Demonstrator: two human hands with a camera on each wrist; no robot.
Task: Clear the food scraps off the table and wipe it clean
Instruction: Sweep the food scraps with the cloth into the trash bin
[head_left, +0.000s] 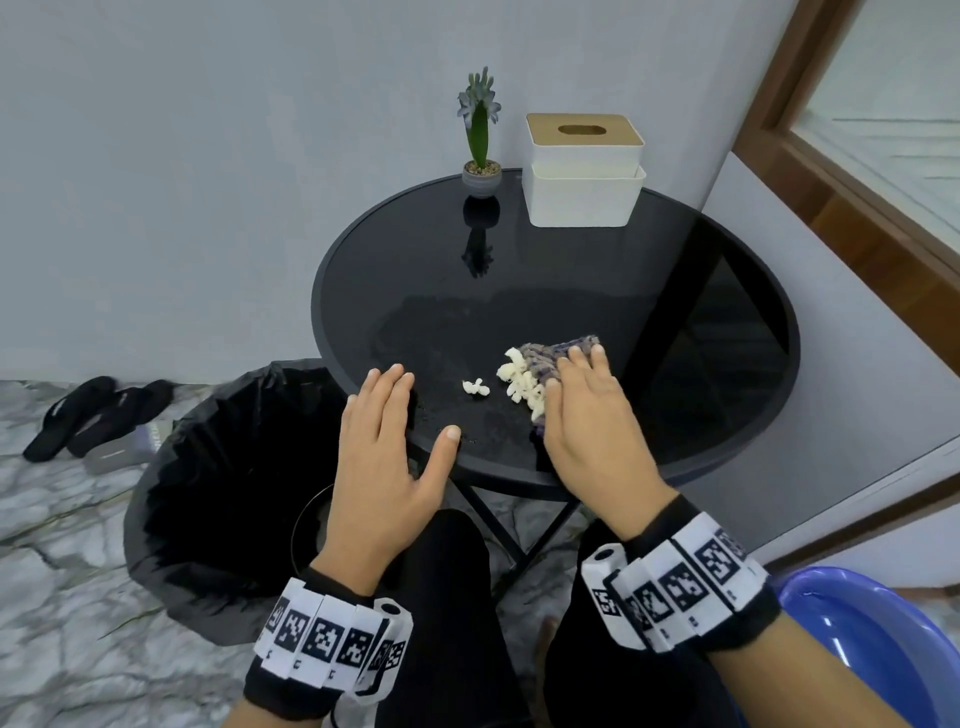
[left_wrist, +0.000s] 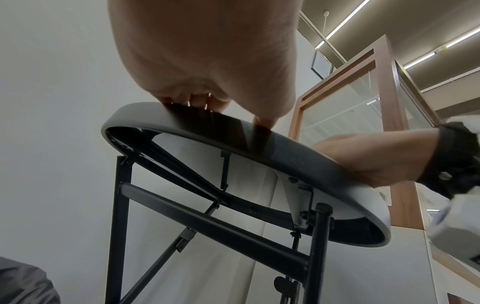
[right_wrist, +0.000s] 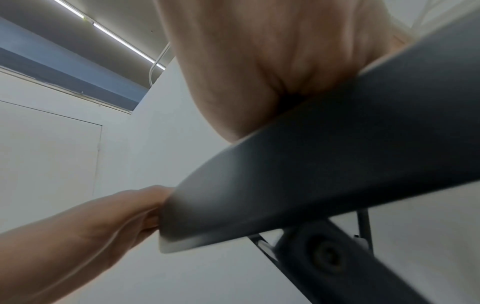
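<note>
The left hand (head_left: 387, 457) lies flat, its grip released, fingers straight on the near edge of the round black counter (head_left: 727, 291), above the black-lined bin (head_left: 218, 499). The right hand (head_left: 587, 415) presses with straight fingers on a purple cloth (head_left: 550, 353); its grip is released too. White food scraps (head_left: 519, 382) pile against the cloth's left edge, a small clump (head_left: 476, 387) lying apart between the hands. Farther back stand a potted plant (head_left: 480, 135) and a white tissue box (head_left: 584, 171).
</note>
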